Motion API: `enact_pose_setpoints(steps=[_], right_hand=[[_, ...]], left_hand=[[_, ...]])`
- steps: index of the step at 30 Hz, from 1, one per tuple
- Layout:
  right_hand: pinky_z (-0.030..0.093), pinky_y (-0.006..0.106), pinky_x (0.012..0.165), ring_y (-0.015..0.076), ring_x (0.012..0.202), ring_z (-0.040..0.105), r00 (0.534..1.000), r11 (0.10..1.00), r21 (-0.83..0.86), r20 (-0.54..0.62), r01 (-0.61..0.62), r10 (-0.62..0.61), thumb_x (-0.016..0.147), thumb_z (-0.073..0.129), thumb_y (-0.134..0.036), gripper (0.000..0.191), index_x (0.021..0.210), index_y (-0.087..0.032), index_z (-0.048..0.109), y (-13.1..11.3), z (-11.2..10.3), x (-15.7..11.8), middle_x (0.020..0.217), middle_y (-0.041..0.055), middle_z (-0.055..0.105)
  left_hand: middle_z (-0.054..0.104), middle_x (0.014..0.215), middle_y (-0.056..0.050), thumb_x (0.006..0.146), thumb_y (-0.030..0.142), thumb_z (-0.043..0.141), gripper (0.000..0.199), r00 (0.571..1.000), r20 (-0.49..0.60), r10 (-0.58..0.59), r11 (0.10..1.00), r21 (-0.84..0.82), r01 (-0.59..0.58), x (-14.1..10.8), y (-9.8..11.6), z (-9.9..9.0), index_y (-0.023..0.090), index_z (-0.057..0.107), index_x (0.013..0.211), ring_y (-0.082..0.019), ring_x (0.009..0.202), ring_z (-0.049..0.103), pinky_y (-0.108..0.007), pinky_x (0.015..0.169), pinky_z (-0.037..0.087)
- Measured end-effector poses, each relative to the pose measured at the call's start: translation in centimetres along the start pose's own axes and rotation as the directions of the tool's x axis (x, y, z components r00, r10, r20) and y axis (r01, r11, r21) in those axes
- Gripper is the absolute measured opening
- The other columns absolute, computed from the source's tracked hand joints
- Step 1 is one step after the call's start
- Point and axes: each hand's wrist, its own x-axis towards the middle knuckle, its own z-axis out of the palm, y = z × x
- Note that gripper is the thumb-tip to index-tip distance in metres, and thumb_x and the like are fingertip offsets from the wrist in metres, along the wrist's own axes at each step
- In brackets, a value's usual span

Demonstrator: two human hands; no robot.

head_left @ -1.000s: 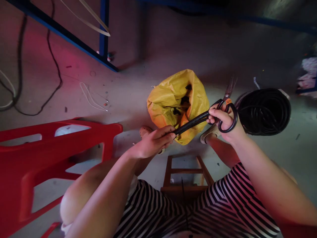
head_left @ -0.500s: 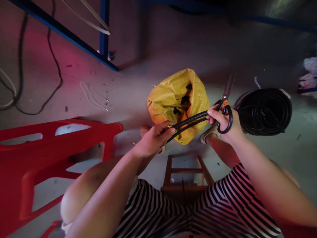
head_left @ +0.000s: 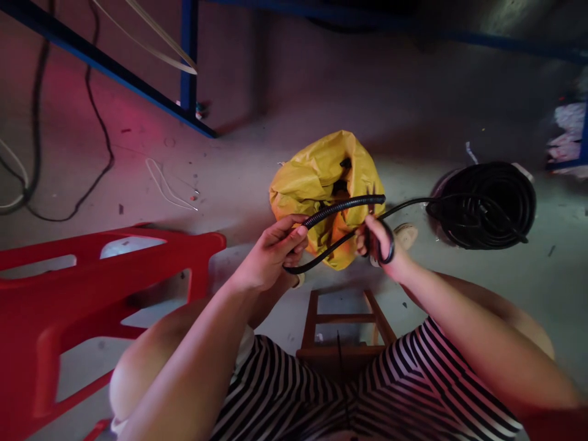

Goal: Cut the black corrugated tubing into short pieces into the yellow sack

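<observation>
- Left hand (head_left: 275, 252): thumb and fingers pinched around the near end of a ribbed black tube (head_left: 342, 204).
- Right hand (head_left: 379, 239): fingers wrapped about the black handles of the scissors (head_left: 391, 247), blades directed away from the body; whether they are parted, I cannot tell.
- The ribbed tube bows gently above the yellow bag (head_left: 303, 177), long axis running left to right and slightly away from the person; its free end points right, just beyond the scissors.
- A smooth black cable (head_left: 331, 249) curves from under the left hand past the right fingers, which partly hide it, and on to the black coil (head_left: 459, 220) at right.
- Edges: the bag's crumpled rim lies below the tube; a wooden stool (head_left: 344, 351) sits nearer the body, a red plastic chair (head_left: 59, 263) at left.
- Room: floor (head_left: 239, 177) stretches from the bag to the blue metal frame (head_left: 188, 92).
</observation>
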Motion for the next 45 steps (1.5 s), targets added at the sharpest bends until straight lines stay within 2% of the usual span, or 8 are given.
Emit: enact_pose_setpoints(steps=[2, 4, 7, 10, 17, 23, 36, 45], right_hand=[[0.053, 0.03, 0.064, 0.015, 0.06, 0.059, 0.996, 0.999, -0.005, 0.072, -0.05, 0.05, 0.078, 0.069, -0.081, 0.062, 0.087, -0.019, 0.063, 1.8, 1.6, -1.4, 0.068, 0.0009, 0.063], [0.052, 0.031, 0.07, 0.0155, 0.063, 0.058, 0.989, 0.999, -0.051, 0.147, 0.002, 0.005, 0.083, 0.066, -0.077, 0.058, 0.085, -0.02, 0.061, 2.7, 2.7, -2.9, 0.069, 0.0006, 0.062], [0.05, 0.033, 0.075, 0.0182, 0.072, 0.058, 0.972, 0.98, -0.184, 0.235, 0.076, -0.031, 0.085, 0.065, -0.076, 0.056, 0.082, -0.02, 0.059, 2.1, 3.3, -4.6, 0.072, 0.0013, 0.06], [0.046, 0.034, 0.079, 0.02, 0.082, 0.056, 0.96, 0.948, -0.299, 0.278, 0.113, -0.027, 0.082, 0.069, -0.074, 0.055, 0.091, -0.021, 0.058, 0.7, 3.2, -5.0, 0.083, 0.0015, 0.058], [0.041, 0.034, 0.081, 0.0213, 0.089, 0.051, 0.958, 0.881, -0.447, 0.286, 0.155, -0.024, 0.087, 0.068, -0.067, 0.05, 0.102, -0.022, 0.054, -0.3, 2.6, -4.1, 0.092, 0.0016, 0.053], [0.038, 0.033, 0.079, 0.0196, 0.085, 0.047, 0.954, 0.88, -0.442, 0.296, 0.177, -0.044, 0.089, 0.066, -0.067, 0.048, 0.093, -0.022, 0.051, -0.5, 2.7, -4.1, 0.088, 0.0001, 0.049], [0.041, 0.033, 0.081, 0.0203, 0.087, 0.054, 0.966, 0.883, -0.444, 0.257, 0.148, -0.033, 0.089, 0.067, -0.066, 0.047, 0.094, -0.021, 0.056, -1.3, 2.3, -3.8, 0.089, 0.0005, 0.058], [0.043, 0.038, 0.096, 0.0263, 0.106, 0.06, 0.968, 0.921, -0.374, 0.249, 0.11, -0.014, 0.088, 0.068, -0.068, 0.052, 0.107, -0.02, 0.062, -1.2, 2.5, -3.8, 0.108, 0.005, 0.067]], left_hand=[[0.045, 0.062, 0.009, 0.08, 0.047, 0.085, 0.044, 0.999, -0.04, 0.021, 1.0, -0.001, -0.021, 0.1, -0.1, 0.0, 0.02, 0.06, 0.106, -0.003, 0.045, 0.031, -0.015, 0.044, 0.023], [0.045, 0.062, 0.009, 0.081, 0.047, 0.085, 0.045, 0.995, -0.085, 0.044, 0.999, 0.004, -0.044, 0.2, -0.3, 0.0, 0.019, 0.061, 0.106, -0.003, 0.045, 0.03, -0.015, 0.043, 0.024], [0.044, 0.063, 0.009, 0.081, 0.046, 0.084, 0.044, 0.99, -0.129, 0.051, 0.999, 0.005, -0.051, 0.2, -0.6, 0.1, 0.019, 0.061, 0.108, -0.003, 0.046, 0.031, -0.015, 0.043, 0.024], [0.042, 0.063, 0.009, 0.083, 0.045, 0.083, 0.043, 0.99, -0.135, 0.042, 0.999, 0.012, -0.041, -0.1, -0.7, 0.2, 0.018, 0.062, 0.109, -0.004, 0.047, 0.032, -0.015, 0.043, 0.024], [0.04, 0.062, 0.01, 0.084, 0.046, 0.082, 0.042, 0.989, -0.143, 0.046, 0.999, 0.016, -0.045, -0.1, -1.0, 0.0, 0.018, 0.061, 0.107, -0.003, 0.047, 0.03, -0.015, 0.042, 0.024], [0.039, 0.063, 0.009, 0.083, 0.05, 0.081, 0.045, 0.988, -0.141, 0.061, 0.996, 0.07, -0.052, -0.4, -1.2, 0.0, 0.018, 0.062, 0.108, -0.005, 0.049, 0.03, -0.015, 0.042, 0.024], [0.039, 0.065, 0.008, 0.09, 0.055, 0.073, 0.044, 0.995, -0.074, 0.065, 0.973, 0.225, -0.047, -0.8, -1.6, 0.1, 0.018, 0.063, 0.112, -0.006, 0.052, 0.031, -0.018, 0.046, 0.025], [0.04, 0.065, 0.008, 0.092, 0.054, 0.07, 0.043, 0.995, -0.071, 0.068, 0.966, 0.253, -0.048, -0.9, -1.7, 0.1, 0.018, 0.063, 0.114, -0.007, 0.053, 0.032, -0.019, 0.047, 0.026]])
